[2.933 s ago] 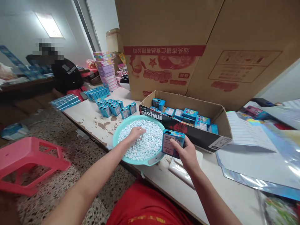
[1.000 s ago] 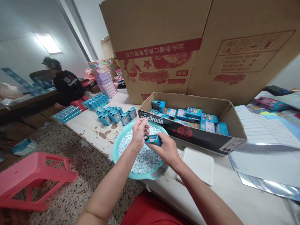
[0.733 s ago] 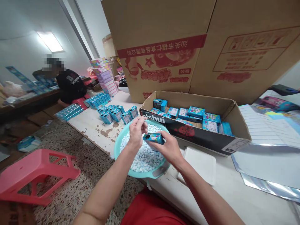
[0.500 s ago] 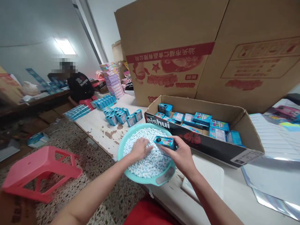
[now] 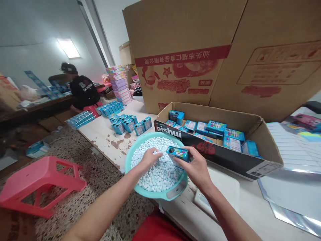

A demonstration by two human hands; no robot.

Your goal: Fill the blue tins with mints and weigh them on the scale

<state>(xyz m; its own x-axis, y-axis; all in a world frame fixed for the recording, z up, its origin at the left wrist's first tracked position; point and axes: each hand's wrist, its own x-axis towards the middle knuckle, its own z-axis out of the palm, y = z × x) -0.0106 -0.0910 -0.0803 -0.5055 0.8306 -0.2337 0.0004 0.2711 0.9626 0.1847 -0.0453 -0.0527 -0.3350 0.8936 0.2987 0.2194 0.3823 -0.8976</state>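
Note:
A round turquoise basin (image 5: 128, 160) holds a heap of small pale blue-white candies (image 5: 155, 180). My left hand (image 5: 149, 159) is in the heap, its fingers curled and drawn together among the candies; the fingertips are partly hidden. Between the thumb and fingers of my right hand (image 5: 197, 165) is a small blue printed candy box (image 5: 177, 153), held tilted just above the right side of the basin. A dark round opening shows at the left end of its upper face.
Behind the basin, a long open carton (image 5: 200, 147) contains several blue boxes. More blue boxes (image 5: 129, 124) stand on the worn white table (image 5: 110, 144). A white flat device (image 5: 225, 187) lies right. A red stool (image 5: 42, 184) is left; a person (image 5: 84, 90) sits beyond.
My left hand's fingers have drawn closer together in the candies. The box in my right hand has shifted slightly right, its printed face turned more toward me. The seated person's head has moved.

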